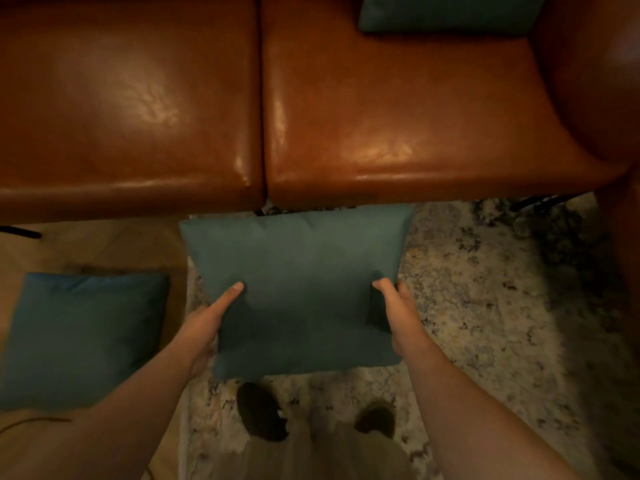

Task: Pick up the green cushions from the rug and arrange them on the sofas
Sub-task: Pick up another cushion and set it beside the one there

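I hold the green cushion [298, 285] just in front of the sofa [381, 116], its far edge at the seat front. My left hand [207, 323] and right hand [398, 317] each clamp a side, thumbs on top and fingers curled underneath. Both grips sit near my end, so the far end could sag and snag the seat front. A second cushion [83, 334] lies before the sofa's left seat.

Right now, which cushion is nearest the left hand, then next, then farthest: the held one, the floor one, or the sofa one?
1. The held cushion: in the middle, gripped by the left hand.
2. The floor cushion: lying off to the left.
3. The sofa cushion: far back on the sofa, right side.
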The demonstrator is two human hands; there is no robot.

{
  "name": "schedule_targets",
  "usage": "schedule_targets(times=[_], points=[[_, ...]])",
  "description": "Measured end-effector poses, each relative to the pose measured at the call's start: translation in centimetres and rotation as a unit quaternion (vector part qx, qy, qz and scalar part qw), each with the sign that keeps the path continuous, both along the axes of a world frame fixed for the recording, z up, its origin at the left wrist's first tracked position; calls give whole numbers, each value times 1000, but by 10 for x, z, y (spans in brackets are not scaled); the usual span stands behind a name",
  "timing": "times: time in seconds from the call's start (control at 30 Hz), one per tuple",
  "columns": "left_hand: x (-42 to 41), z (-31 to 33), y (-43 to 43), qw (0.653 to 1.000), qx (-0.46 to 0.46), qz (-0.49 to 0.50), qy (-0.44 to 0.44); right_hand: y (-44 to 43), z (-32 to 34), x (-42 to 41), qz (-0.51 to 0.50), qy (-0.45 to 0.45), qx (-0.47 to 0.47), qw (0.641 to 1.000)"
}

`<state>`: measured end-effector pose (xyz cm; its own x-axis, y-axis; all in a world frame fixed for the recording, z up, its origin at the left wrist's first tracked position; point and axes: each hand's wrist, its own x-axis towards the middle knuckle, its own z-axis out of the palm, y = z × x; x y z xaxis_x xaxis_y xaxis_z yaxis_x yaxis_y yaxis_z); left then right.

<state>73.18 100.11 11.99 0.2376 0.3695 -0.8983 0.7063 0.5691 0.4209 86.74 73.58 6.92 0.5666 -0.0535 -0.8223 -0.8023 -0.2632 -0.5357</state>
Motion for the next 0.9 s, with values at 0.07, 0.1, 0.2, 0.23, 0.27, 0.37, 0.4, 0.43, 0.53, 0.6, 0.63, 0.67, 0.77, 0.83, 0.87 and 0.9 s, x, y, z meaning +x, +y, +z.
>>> schedule_targets(times=[0.07,0.1,0.2,0.23,0.27,0.37,0.4,0.43,0.53,0.6,0.63,0.67,0.77,0.83,0.87,0.9], points=[[-3,35,6,999,22,17,-32,-1,34,2,-4,-1,15,1000],[-2,57,6,998,29,27,-43,-1,48,2,-9,-5,26,1000],[-9,106,8,995,36,50,-83,0,105,5,-27,-10,74,997],[-9,135,5,994,40,59,-87,-2,127,6,-33,-14,84,996],[-11,149,3,993,39,63,-95,-3,143,8,-37,-19,86,995],[-14,208,-8,992,31,51,-113,-14,171,19,-57,-48,110,991],[-17,221,-10,991,25,56,-121,-17,189,21,-59,-50,121,990],[-19,243,-16,991,23,57,-122,-18,222,21,-52,-52,125,989],[-29,283,-25,987,46,63,-139,-24,300,17,-44,-60,124,989],[-37,311,-32,986,51,62,-146,-37,335,13,-45,-58,136,988],[-39,320,-34,987,44,63,-144,-40,342,12,-49,-58,138,988],[-40,326,-34,987,37,68,-144,-43,351,10,-53,-59,139,987],[-40,352,-41,986,45,71,-146,-51,374,5,-64,-71,149,984],[-40,367,-46,984,57,68,-156,-56,387,2,-63,-70,155,983],[-38,373,-49,982,64,71,-160,-57,393,1,-64,-65,165,982],[-37,379,-52,981,69,79,-165,-59,399,-2,-68,-59,175,980]])
